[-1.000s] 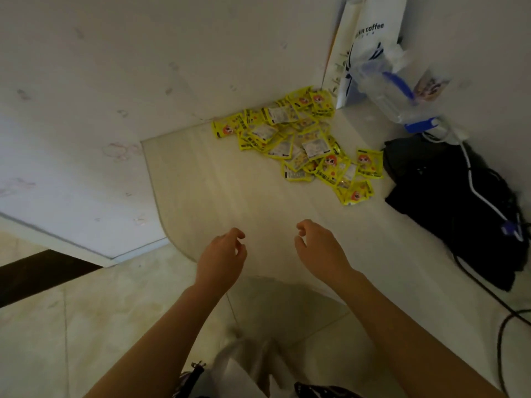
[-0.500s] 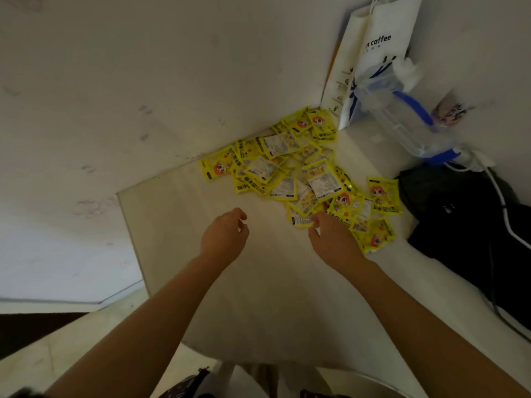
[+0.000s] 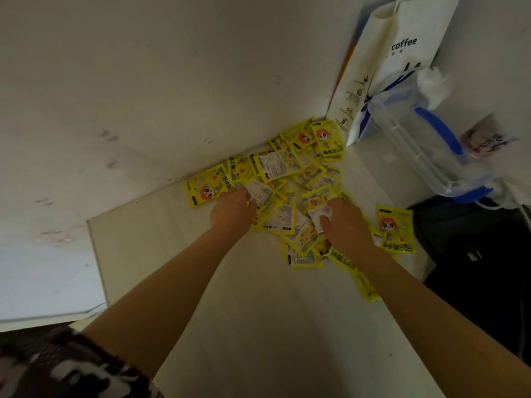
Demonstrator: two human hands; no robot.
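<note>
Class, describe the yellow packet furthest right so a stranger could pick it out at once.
On the white table in the wall corner lies a pile of yellow packets. At its right edge, beside the black bag, this packet lies face up with a red-haired cartoon figure, outermost rather than buried among the others.

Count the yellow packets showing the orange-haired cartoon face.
4 clearly: one packet at the left end of the pile beside the left hand, two side by side at the far end, one right of the right hand. Others may be hidden underneath.
</note>
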